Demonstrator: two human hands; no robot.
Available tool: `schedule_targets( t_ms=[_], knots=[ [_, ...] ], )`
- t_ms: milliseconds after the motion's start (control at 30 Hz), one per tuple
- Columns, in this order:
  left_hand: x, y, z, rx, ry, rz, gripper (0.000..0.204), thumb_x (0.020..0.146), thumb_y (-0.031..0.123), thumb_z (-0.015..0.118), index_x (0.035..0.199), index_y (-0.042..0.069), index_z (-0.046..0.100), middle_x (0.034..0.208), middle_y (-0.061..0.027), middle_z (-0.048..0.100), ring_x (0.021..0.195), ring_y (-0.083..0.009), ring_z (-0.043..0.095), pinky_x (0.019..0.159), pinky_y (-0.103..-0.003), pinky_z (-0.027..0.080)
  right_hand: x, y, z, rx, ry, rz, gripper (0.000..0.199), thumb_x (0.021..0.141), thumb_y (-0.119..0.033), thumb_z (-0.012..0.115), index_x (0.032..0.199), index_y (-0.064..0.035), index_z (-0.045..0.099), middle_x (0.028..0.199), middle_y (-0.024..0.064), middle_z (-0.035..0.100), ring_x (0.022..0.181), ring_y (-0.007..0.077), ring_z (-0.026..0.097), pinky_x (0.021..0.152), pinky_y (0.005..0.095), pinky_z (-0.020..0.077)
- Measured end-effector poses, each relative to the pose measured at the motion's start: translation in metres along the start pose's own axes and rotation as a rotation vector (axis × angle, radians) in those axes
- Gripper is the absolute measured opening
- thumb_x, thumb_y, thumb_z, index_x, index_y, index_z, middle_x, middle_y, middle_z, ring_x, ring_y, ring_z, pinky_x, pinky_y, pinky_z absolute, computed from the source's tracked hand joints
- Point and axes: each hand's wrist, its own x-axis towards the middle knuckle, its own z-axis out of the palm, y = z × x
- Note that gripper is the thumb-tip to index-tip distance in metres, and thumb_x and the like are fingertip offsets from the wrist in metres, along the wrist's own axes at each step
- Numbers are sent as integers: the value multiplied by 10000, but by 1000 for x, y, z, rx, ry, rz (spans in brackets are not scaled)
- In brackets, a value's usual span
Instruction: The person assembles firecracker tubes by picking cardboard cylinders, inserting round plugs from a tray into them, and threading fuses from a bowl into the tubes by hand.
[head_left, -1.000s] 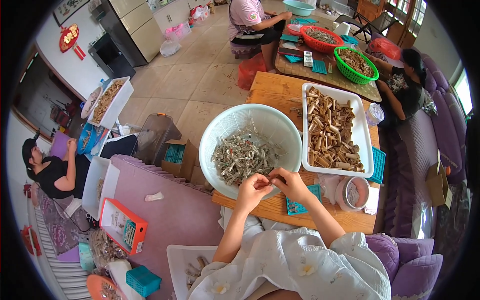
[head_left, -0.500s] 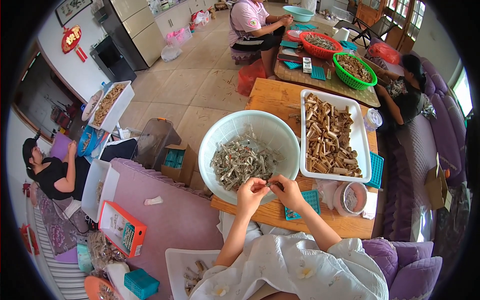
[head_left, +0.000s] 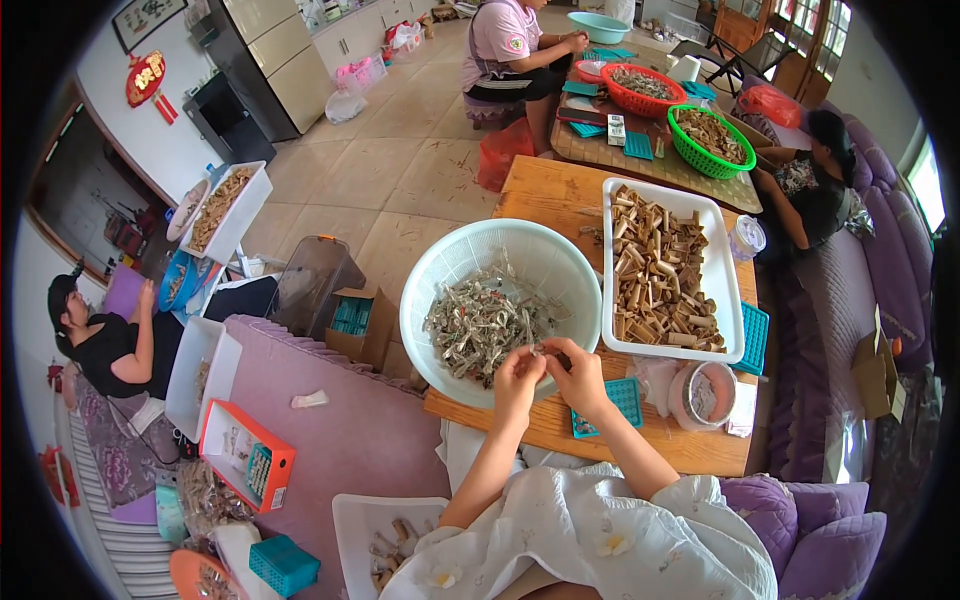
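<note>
My left hand point(head_left: 520, 380) and my right hand point(head_left: 577, 376) meet over the near right rim of a pale green basin point(head_left: 425, 300). Both sets of fingers are pinched together on a small greyish piece, too small to name. Inside the basin lies a heap of thin, grey-green dried strands point(head_left: 480, 325). To its right a white tray point(head_left: 728, 280) holds many short brown tube-like pieces point(head_left: 660, 270). A teal gridded tray point(head_left: 622, 402) lies just beside my right wrist, with a few small bits in it.
A pinkish tub point(head_left: 702, 395) and another teal tray point(head_left: 752, 338) stand on the wooden table point(head_left: 540, 195). White bin point(head_left: 350, 540) by my left elbow holds brown pieces. Three other people sit around: left point(head_left: 110, 345), far side point(head_left: 505, 50), right point(head_left: 815, 190). Red and green baskets stand on the far table.
My hands have shifted slightly up and to the right, still pinched together. The left hand has turned, its fingers now closer to the right hand's.
</note>
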Motion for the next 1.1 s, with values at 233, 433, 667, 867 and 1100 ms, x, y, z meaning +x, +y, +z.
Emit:
schedule_targets(
  t_ms=[233,433,667,867,1100],
  knots=[
    [23,47,16,127,-219,166,187,812,128,562,958,14,540,854,-29,565,751,-74,535,647,-199,435,12,-33,-7,141,-20,36,188,777,-17,551,964,3,538,787,52,614,707,85,571,636,220,455],
    [33,102,34,302,-254,269,199,800,87,566,982,7,549,828,-52,586,802,-82,542,698,-205,433,35,-35,-17,866,28,184,176,858,-112,467,1023,-57,498,904,54,592,521,58,447,458,188,370],
    [48,165,26,108,-276,382,169,786,118,592,920,28,543,887,-69,602,770,-115,574,694,-223,463,27,-22,-44,1223,215,327,185,901,-203,401,1046,-115,474,905,39,545,445,50,265,420,180,247],
    [79,84,-26,1171,-335,284,73,738,42,588,810,30,587,769,-28,603,730,-104,568,625,-204,445,4,8,-48,1171,372,485,70,873,-153,455,875,-92,491,798,19,513,449,54,290,415,173,247],
    [72,129,-13,158,-247,239,106,743,23,580,848,16,576,793,-41,598,726,-93,555,654,-205,445,-18,44,-78,1158,526,536,48,860,-144,472,835,-108,493,744,1,493,456,66,324,416,196,270]
  ],
)
